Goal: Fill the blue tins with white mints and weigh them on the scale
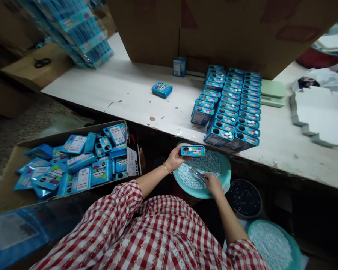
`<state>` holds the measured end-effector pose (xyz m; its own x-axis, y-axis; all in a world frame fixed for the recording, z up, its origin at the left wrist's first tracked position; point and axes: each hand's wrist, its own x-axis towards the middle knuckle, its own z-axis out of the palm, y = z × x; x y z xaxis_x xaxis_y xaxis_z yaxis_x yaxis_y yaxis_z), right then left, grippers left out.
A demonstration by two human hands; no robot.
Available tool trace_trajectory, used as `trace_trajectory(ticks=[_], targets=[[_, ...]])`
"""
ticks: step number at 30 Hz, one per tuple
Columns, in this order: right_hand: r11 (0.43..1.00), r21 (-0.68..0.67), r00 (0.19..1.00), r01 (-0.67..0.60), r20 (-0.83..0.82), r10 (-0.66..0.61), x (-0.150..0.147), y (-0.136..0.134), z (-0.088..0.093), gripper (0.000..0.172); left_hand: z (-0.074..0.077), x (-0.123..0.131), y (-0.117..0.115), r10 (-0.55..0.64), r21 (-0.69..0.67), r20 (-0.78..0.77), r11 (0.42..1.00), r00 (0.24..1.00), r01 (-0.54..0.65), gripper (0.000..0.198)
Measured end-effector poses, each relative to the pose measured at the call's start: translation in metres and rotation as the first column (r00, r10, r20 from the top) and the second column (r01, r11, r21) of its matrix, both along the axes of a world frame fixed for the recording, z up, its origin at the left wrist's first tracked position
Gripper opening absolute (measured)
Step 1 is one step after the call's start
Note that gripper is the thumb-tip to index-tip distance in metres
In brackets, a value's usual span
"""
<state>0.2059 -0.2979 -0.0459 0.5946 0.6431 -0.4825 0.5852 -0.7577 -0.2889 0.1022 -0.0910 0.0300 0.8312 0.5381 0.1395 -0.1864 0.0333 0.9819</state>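
Note:
My left hand [175, 159] grips a small blue candy box [193, 151] above a turquoise basin [227, 168]. Its printed narrow side faces up, with a round hole at the left end and something white showing there. Pale blue-white candies [187, 176] fill much of the basin. My right hand [212, 184] is closed around the handle of a slim metal utensil [197, 173], whose far end dips among the candies. That end is too small to tell its shape. Both hands are over or beside the basin, just below the table's front edge.
Rows of upright candy boxes [228, 101] stand on the white table [135, 97]. One box [162, 89] lies alone. A carton [5, 187] on the left holds loose boxes. Further right are a dark round container [245, 197], a second candy basin [297, 251] and white card stacks [321, 112].

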Motion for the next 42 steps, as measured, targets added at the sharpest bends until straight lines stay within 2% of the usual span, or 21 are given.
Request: trace_trajectory(ticks=[2,4,7,9,11,13,15,17,18,20,22,23,24,26,28,30,33,35,37,39,42], targets=[[1.000,0.005,1.000,0.006,-0.029,-0.006,0.000,-0.004,-0.002,0.037,0.011,0.006,0.003,0.027,-0.011,0.011,1.000,1.000,-0.027,0.047],[1.000,0.012,0.999,0.020,-0.047,-0.020,0.001,-0.007,-0.005,0.037,0.025,0.014,0.018,0.089,0.003,0.014,0.996,0.996,-0.089,0.044],[0.999,0.038,0.997,0.037,-0.063,-0.035,0.003,-0.010,-0.010,0.038,0.043,0.036,0.057,0.178,0.066,0.028,0.982,0.984,-0.179,0.037],[0.997,0.061,0.997,0.049,-0.069,-0.045,0.004,-0.010,-0.015,0.039,0.048,0.056,0.085,0.187,0.139,0.027,0.972,0.982,-0.189,0.036],[0.995,0.079,0.996,0.055,-0.075,-0.049,0.004,-0.010,-0.019,0.039,0.044,0.075,0.104,0.136,0.227,-0.006,0.965,0.991,-0.131,0.036],[0.994,0.089,0.995,0.057,-0.089,-0.049,0.004,-0.010,-0.021,0.040,0.034,0.089,0.112,0.073,0.311,-0.051,0.949,0.996,-0.054,0.039],[0.993,0.097,0.992,0.059,-0.114,-0.048,0.003,-0.011,-0.023,0.040,0.023,0.095,0.116,0.048,0.368,-0.088,0.930,0.995,-0.012,0.052],[0.991,0.107,0.988,0.075,-0.141,-0.060,0.004,-0.012,-0.025,0.039,0.016,0.096,0.127,0.106,0.400,-0.111,0.915,0.988,-0.053,0.065],[0.990,0.112,0.986,0.084,-0.155,-0.066,0.004,-0.012,-0.026,0.039,0.015,0.096,0.138,0.177,0.404,-0.119,0.907,0.977,-0.115,0.066],[0.986,0.128,0.980,0.106,-0.179,-0.082,0.004,-0.014,-0.030,0.039,0.019,0.101,0.171,0.395,0.419,-0.137,0.854,0.908,-0.308,0.056],[0.980,0.150,0.975,0.133,-0.199,-0.102,0.003,-0.015,-0.034,0.040,0.027,0.112,0.215,0.613,0.459,-0.163,0.741,0.773,-0.490,0.046],[0.976,0.158,0.971,0.149,-0.209,-0.114,0.002,-0.016,-0.036,0.040,0.031,0.119,0.236,0.677,0.484,-0.188,0.694,0.712,-0.532,0.046],[0.973,0.166,0.967,0.163,-0.221,-0.124,0.000,-0.016,-0.038,0.040,0.035,0.127,0.256,0.717,0.498,-0.228,0.667,0.659,-0.554,0.048],[0.967,0.178,0.961,0.183,-0.239,-0.138,-0.003,-0.015,-0.040,0.040,0.039,0.142,0.287,0.745,0.498,-0.361,0.662,0.560,-0.560,0.057],[0.966,0.176,0.961,0.189,-0.234,-0.146,-0.007,-0.012,-0.041,0.041,0.039,0.150,0.302,0.737,0.486,-0.497,0.674,0.458,-0.556,0.063],[0.969,0.156,0.964,0.190,-0.215,-0.154,-0.009,-0.009,-0.039,0.042,0.034,0.151,0.302,0.728,0.478,-0.531,0.679,0.433,-0.557,0.063],[0.979,0.117,0.968,0.167,-0.207,-0.141,-0.009,-0.004,-0.037,0.042,0.029,0.135,0.282,0.716,0.418,-0.394,0.698,0.575,-0.582,0.046],[0.987,0.089,0.975,0.137,-0.190,-0.118,-0.007,-0.002,-0.035,0.042,0.032,0.113,0.258,0.697,0.384,-0.244,0.708,0.675,-0.592,0.038],[0.994,0.064,0.984,0.088,-0.162,-0.077,-0.005,0.001,-0.031,0.042,0.040,0.080,0.226,0.662,0.403,-0.098,0.709,0.743,-0.579,0.043],[0.998,0.041,0.991,0.040,-0.128,-0.034,-0.005,0.004,-0.025,0.041,0.049,0.040,0.185,0.584,0.480,-0.011,0.715,0.811,-0.508,0.053],[1.000,-0.009,0.999,-0.027,-0.038,0.027,-0.008,0.011,-0.013,0.038,0.053,-0.026,0.115,0.392,0.652,-0.099,0.720,0.914,-0.238,0.052]])
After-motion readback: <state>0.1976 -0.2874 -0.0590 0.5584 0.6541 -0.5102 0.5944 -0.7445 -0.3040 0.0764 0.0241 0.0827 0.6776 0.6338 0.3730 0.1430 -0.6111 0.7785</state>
